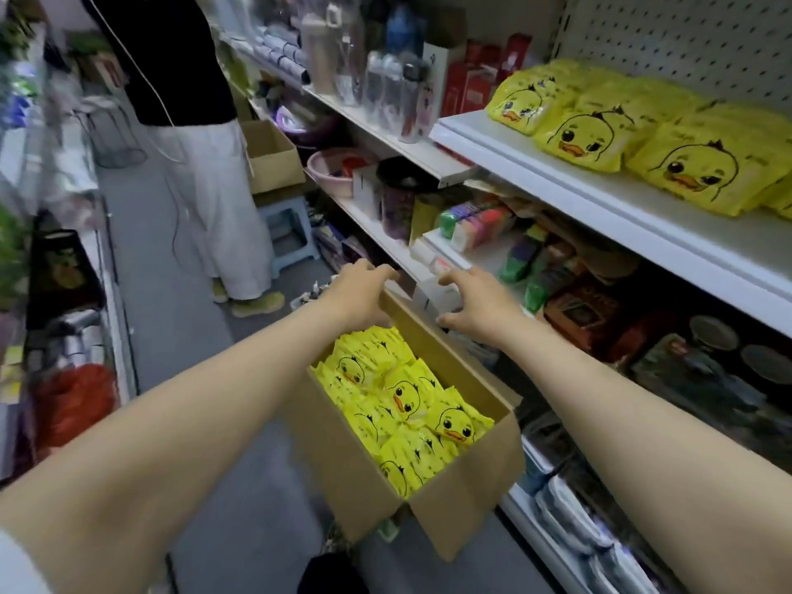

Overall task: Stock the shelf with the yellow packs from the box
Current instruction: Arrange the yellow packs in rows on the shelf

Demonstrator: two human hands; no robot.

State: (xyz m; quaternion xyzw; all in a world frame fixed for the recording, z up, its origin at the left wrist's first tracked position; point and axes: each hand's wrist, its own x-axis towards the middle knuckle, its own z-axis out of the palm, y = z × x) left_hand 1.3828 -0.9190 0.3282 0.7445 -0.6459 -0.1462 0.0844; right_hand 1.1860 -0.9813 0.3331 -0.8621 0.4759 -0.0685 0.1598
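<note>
**Both hands reaching over the far end of the duck-pack box**

Nearest to us, two bare forearms are stretching out from the bottom corners, framing an open cardboard box (pixel 450 503) that is sitting low in the aisle beside the shelving. The box is holding a loose heap of yellow packs (pixel 403 400), each printed with a cartoon duck face, lying at all angles and filling it well up the walls.

Moving further out, the left hand (pixel 358 293) is lying over the far left corner of the box, fingers curled down past the rim; it is hiding the edge there, so I cannot tell whether it is actually gripping the cardboard. The right hand (pixel 473 304) is hovering just beyond the far right edge, fingers spread and loosely bent, holding nothing.

To the right and higher, the white shelf (pixel 557 173) is already carrying a row of the same yellow duck packs (pixel 608 135), overlapping flat against the pegboard back. Under it, a lower shelf is showing colourful small boxes and dark packages, too blurred to name.

Further down the aisle, a blue stool (pixel 287 233) is standing by the shelving with a second cardboard box (pixel 272 158) above it, and a person in a black top and white trousers (pixel 214 186) is standing on the grey floor.
</note>
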